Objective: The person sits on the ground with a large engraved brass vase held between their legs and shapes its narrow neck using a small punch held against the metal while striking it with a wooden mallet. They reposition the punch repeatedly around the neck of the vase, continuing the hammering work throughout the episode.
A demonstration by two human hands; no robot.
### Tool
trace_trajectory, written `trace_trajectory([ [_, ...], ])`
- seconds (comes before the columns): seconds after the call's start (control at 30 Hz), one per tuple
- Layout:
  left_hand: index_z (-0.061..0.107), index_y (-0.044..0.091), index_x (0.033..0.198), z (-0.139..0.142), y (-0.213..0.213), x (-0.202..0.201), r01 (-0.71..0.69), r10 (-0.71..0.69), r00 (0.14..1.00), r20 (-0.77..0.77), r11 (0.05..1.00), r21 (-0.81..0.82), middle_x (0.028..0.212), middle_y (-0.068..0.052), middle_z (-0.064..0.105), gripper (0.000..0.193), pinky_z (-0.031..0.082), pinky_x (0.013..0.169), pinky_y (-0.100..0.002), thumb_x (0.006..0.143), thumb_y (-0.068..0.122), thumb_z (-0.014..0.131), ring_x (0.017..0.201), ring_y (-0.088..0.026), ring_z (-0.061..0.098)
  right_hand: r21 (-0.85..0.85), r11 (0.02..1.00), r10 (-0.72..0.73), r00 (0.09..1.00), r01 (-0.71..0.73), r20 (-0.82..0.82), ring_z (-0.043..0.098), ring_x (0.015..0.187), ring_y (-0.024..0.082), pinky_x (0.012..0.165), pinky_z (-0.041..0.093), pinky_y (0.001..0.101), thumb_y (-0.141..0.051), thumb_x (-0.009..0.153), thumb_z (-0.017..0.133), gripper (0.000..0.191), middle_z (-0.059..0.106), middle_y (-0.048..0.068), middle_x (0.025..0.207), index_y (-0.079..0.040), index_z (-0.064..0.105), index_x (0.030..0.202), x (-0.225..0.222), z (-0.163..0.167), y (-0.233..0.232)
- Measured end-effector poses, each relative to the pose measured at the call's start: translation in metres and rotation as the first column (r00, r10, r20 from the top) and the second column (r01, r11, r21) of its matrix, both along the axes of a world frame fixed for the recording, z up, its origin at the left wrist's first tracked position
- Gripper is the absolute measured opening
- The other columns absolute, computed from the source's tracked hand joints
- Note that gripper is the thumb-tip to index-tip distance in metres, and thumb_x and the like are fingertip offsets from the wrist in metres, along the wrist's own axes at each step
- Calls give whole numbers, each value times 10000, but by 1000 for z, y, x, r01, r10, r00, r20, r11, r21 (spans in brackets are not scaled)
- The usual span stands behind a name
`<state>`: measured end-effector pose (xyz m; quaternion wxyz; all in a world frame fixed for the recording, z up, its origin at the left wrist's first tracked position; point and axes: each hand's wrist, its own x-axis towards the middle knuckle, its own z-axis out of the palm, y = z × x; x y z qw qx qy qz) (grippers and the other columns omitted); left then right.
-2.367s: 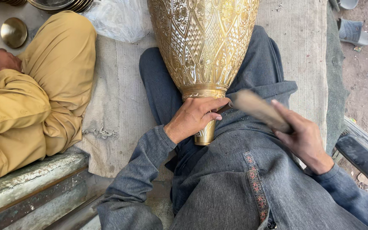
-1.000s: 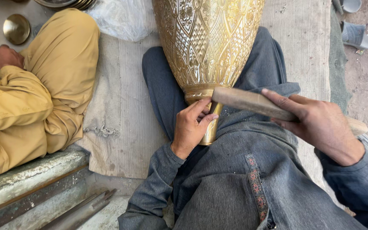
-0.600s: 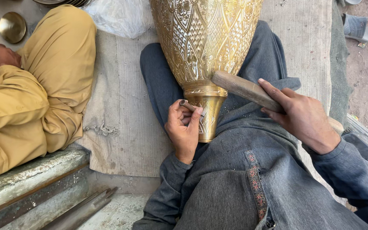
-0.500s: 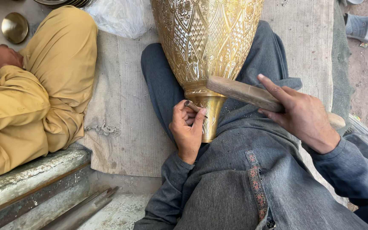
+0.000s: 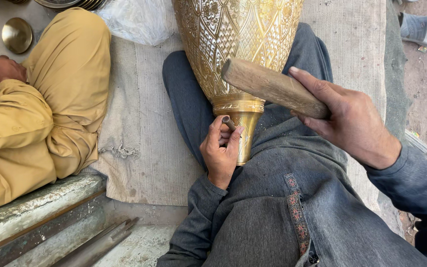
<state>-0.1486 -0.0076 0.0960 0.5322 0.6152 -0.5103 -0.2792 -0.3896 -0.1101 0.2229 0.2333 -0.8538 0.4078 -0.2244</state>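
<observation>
A large engraved brass vase point(image 5: 238, 44) lies across my lap, its narrow neck pointing toward me. My left hand point(image 5: 220, 153) pinches a small metal chisel point(image 5: 229, 123) between thumb and fingers, its tip set against the smooth neck band. My right hand point(image 5: 349, 121) grips a thick wooden stick point(image 5: 273, 88) used as a mallet, held slanting just above the chisel's head and in front of the vase.
A person in yellow clothes point(image 5: 35, 109) sits at my left, one hand point(image 5: 6, 69) on a thin tool. Brass bowls point(image 5: 17, 34) lie at the top left beside a plastic bag point(image 5: 134, 20). A woven mat point(image 5: 144, 148) covers the ground; a stone ledge point(image 5: 35, 212) runs at lower left.
My left hand moved from resting on the neck to pinching the chisel against it. My right hand brought the wooden stick up from the right, over the chisel.
</observation>
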Motion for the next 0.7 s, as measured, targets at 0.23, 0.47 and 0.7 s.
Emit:
trace_trajectory([
  [0.23, 621, 29, 1325, -6, -3, 0, 13, -14, 999, 41, 1000, 21, 925, -84, 751, 447, 659, 650, -267, 927, 125, 801, 797, -146, 766, 0, 996, 89, 951, -93, -298, 625, 577, 160, 519, 567, 322, -290, 805, 765, 811, 678, 66, 882, -276, 470, 1561, 1, 13, -18],
  [0.47, 638, 68, 1357, 3, -10, 6, 134, -137, 987, 79, 990, 49, 917, -88, 758, 485, 654, 664, -273, 908, 138, 808, 792, -152, 767, 35, 999, 27, 963, -18, -270, 714, 727, 186, 640, 631, 327, -248, 806, 766, 796, 730, 89, 1025, -259, 482, 1549, 0, 25, 0],
  [0.7, 648, 79, 1353, 21, -26, 12, 274, -281, 957, 75, 957, 89, 965, -96, 766, 495, 641, 696, -283, 888, 124, 809, 815, -161, 773, 257, 965, -70, 995, 48, 77, 757, 967, 216, 817, 656, 364, -176, 814, 770, 753, 728, 103, 1233, -260, 523, 1521, -17, 3, 11],
])
